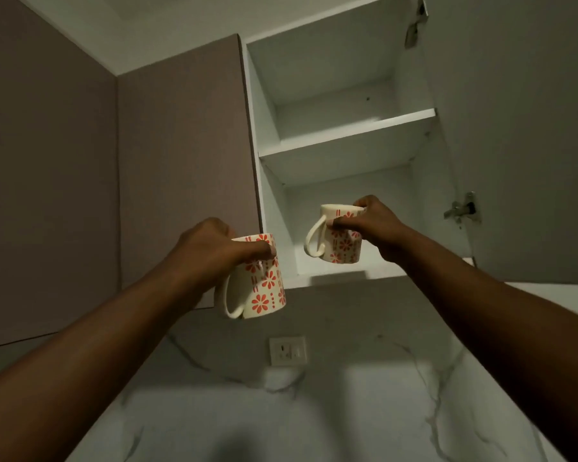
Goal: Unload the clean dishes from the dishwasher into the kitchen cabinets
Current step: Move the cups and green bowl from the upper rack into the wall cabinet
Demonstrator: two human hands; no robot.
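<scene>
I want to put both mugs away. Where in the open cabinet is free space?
The upper shelf shows bare. On the bottom shelf, free floor lies left of the right hand's mug, toward the left wall. The left hand's mug is outside.

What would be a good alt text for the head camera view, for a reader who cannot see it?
Two hands each hold a cream mug with red flowers: the right hand lifts its mug into the lower shelf of an open white cabinet, while the left hand holds the other mug below, over a marble counter.

Left hand (211, 248) grips mug (264, 285) below cabinet (331, 141); right hand (377, 225) grips second mug (339, 243) at bottom shelf (334, 266).
</scene>
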